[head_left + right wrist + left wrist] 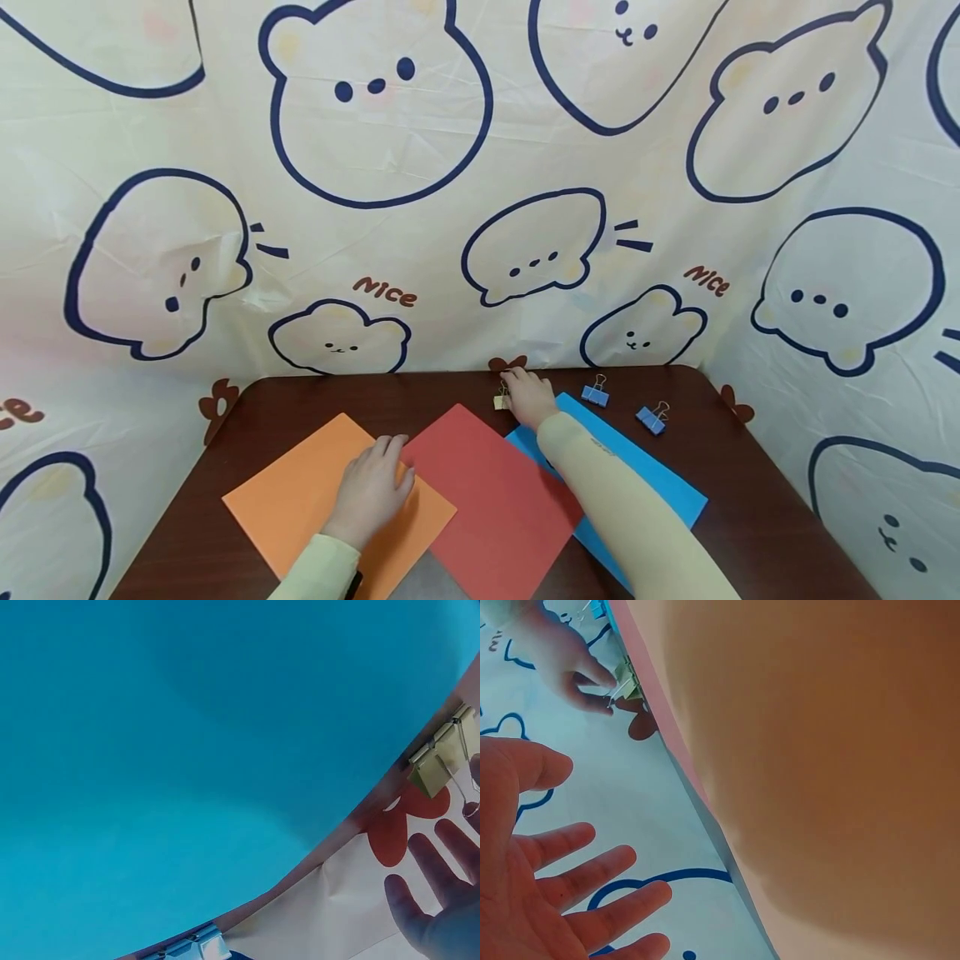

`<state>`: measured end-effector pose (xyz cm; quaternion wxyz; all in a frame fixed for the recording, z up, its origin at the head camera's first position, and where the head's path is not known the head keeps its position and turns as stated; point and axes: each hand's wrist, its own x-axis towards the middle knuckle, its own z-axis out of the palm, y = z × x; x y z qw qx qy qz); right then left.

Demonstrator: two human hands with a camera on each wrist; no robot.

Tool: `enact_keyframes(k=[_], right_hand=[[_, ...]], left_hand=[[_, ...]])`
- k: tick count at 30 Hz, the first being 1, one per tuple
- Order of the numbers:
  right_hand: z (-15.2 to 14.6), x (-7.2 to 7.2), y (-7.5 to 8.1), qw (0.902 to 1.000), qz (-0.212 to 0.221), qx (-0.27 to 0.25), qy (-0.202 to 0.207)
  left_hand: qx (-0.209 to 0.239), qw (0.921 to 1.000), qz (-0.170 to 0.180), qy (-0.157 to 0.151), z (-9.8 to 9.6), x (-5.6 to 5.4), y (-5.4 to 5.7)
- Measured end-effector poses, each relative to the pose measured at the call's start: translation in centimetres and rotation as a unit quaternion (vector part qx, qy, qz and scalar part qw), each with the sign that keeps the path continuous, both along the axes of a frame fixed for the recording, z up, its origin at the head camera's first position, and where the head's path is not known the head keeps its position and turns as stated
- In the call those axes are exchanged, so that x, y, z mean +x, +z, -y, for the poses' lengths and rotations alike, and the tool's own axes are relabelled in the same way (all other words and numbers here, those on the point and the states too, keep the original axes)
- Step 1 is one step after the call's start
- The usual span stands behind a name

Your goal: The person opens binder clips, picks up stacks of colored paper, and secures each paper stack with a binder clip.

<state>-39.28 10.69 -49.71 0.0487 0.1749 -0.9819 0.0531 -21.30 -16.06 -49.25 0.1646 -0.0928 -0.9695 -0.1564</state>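
Note:
My right hand (531, 398) reaches to the table's far edge. Its thumb and forefinger close about the wire handle of a yellow binder clip (501, 402), which also shows in the left wrist view and the right wrist view (431, 772). Its other fingers are extended. My left hand (372, 490) is over an orange sheet of paper (300, 492), fingers spread and holding nothing; whether it touches the sheet cannot be told. A red sheet (487, 492) lies in the middle, and a blue sheet (660, 479) is partly under my right forearm.
Two blue binder clips (596, 392) (652, 418) stand at the back right of the dark brown table (757, 517). A grey surface (429, 577) shows between the orange and red sheets at the front. Behind the table hangs a cloth printed with cartoon bears (375, 142).

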Motion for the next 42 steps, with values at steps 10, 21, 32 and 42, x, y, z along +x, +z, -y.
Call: enact_keyframes(k=[10,21,32,42], right_hand=[[0.0,-0.2,0.2,1.0000,-0.001,0.005,-0.007],[0.1,-0.5,-0.4,0.9999,-0.006,-0.005,0.009],[-0.6,-0.1,0.5,0.9973,-0.001,-0.072,0.014],[-1.1,0.9,1.4,0.9953,-0.008,-0.090,0.034]], left_hand=[[-0.003,1.0000,0.009,0.003,0.0,-0.1,-0.2],[-0.003,0.9999,0.013,0.003,0.0,-0.1,-0.2],[-0.004,0.9999,0.010,0.007,0.1,0.0,-0.2],[-0.004,0.9998,0.018,0.011,1.3,-0.2,-0.4]])
